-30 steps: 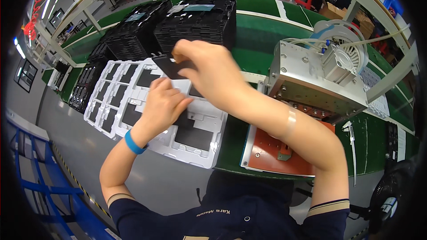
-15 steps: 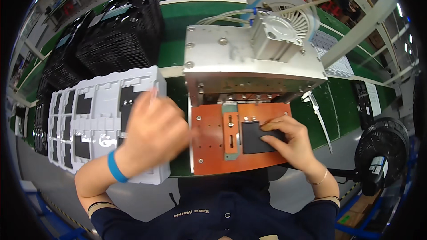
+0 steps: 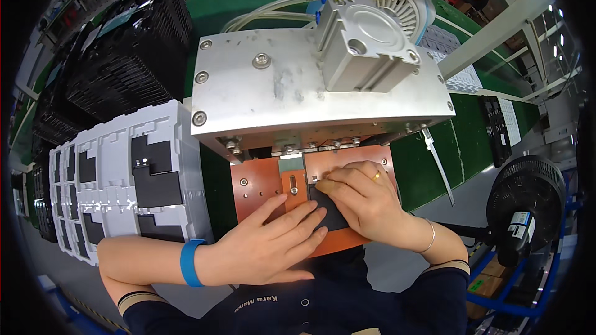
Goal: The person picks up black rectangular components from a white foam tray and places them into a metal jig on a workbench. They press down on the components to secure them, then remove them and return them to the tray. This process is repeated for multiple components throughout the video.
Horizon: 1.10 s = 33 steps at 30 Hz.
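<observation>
A flat black rectangular piece (image 3: pixel 329 214) lies on the orange plate (image 3: pixel 256 177) of a metal press (image 3: pixel 242 80). Its upper edge carries small silver tabs. My right hand (image 3: pixel 363 198) pinches at this edge, thumb and fingertips together, partly covering the tabs. My left hand (image 3: pixel 270 242) has its fingers stretched apart, their tips resting on the piece's left side. Beside the piece, under the left fingers, a slotted orange block (image 3: pixel 300 193) is screwed to the plate. The lower part of the piece is partly hidden by my hands.
A white tray (image 3: pixel 115 177) holding several black pieces stands left of the press, with stacked black trays (image 3: pixel 127 65) behind it. A caliper (image 3: pixel 437 164) lies right of the press. A black fan (image 3: pixel 528 201) stands at the far right. Air hoses (image 3: pixel 267 12) run behind the press.
My left hand has come from above the white tray to the plate and now touches the black piece. My right hand has shifted from the piece's right side to its upper edge. The view has moved closer.
</observation>
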{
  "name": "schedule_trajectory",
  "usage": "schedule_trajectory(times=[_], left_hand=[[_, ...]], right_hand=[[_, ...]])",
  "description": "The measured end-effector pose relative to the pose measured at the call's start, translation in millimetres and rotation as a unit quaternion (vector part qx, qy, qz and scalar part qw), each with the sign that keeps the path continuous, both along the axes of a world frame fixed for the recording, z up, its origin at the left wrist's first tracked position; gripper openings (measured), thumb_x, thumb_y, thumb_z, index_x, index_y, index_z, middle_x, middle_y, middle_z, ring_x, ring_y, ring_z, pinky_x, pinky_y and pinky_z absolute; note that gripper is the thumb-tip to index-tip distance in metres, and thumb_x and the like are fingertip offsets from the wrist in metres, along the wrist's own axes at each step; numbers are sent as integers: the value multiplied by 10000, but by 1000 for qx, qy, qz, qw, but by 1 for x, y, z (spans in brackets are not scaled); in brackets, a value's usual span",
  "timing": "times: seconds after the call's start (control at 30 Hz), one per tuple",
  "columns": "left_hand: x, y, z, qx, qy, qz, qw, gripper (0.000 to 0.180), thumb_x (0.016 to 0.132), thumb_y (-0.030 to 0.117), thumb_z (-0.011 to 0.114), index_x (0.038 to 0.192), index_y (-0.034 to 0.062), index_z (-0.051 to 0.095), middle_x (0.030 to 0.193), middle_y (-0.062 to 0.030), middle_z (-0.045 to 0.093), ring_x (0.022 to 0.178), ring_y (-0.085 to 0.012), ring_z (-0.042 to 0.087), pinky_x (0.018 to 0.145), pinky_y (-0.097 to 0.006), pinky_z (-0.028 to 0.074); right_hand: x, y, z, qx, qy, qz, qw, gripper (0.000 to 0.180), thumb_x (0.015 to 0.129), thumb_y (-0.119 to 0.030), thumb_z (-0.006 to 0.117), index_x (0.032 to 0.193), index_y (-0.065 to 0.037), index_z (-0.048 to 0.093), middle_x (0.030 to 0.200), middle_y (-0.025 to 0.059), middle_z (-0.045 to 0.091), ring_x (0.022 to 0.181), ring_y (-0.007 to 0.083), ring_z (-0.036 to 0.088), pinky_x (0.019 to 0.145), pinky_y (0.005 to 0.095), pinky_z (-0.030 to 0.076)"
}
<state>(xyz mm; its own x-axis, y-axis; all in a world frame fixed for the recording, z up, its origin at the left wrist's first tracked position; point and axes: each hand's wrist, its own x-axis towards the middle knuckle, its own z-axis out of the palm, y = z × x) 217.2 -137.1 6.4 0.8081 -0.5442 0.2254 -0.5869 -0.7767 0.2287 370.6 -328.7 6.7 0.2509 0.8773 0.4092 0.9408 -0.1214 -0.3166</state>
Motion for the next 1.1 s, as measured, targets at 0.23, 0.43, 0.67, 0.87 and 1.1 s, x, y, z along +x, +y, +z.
schedule_trajectory(times=[0.23,0.43,0.67,0.87,1.1], left_hand=[[1,0,0,-10,7,-3,1000,649,920,597,572,1284,60,586,1403,-165,544,1313,-286,506,1097,-514,359],[2,1,-1,4,2,-2,1000,621,918,601,584,1264,86,605,1411,-145,548,1292,-280,537,1077,-528,361],[2,1,2,-13,11,-4,1000,642,919,553,596,1302,39,570,1401,-182,538,1324,-295,494,1106,-509,354],[2,2,3,-15,26,-7,1000,686,912,594,587,1322,43,564,1408,-178,537,1327,-296,497,1114,-505,337],[11,10,4,-47,48,32,997,766,861,684,608,1342,88,595,1443,-138,525,1344,-326,477,1116,-546,306]], right_hand=[[-3,7,1,-17,-10,-41,999,322,770,-44,655,1090,-27,686,1128,82,625,1117,256,565,916,378,456],[2,1,-6,2,-10,-13,1000,358,756,-51,676,1113,-80,690,1197,69,593,1148,272,529,945,400,441],[-1,3,-1,7,23,-46,999,325,766,-25,745,1083,-94,716,1177,84,618,1076,305,569,932,408,481],[-8,-44,11,3,98,-59,993,441,728,-179,839,1117,-51,675,1198,101,635,1081,299,593,901,399,486],[8,-34,4,-18,100,-24,995,345,742,-215,826,1035,-78,708,1194,71,650,1062,276,592,903,383,492]])
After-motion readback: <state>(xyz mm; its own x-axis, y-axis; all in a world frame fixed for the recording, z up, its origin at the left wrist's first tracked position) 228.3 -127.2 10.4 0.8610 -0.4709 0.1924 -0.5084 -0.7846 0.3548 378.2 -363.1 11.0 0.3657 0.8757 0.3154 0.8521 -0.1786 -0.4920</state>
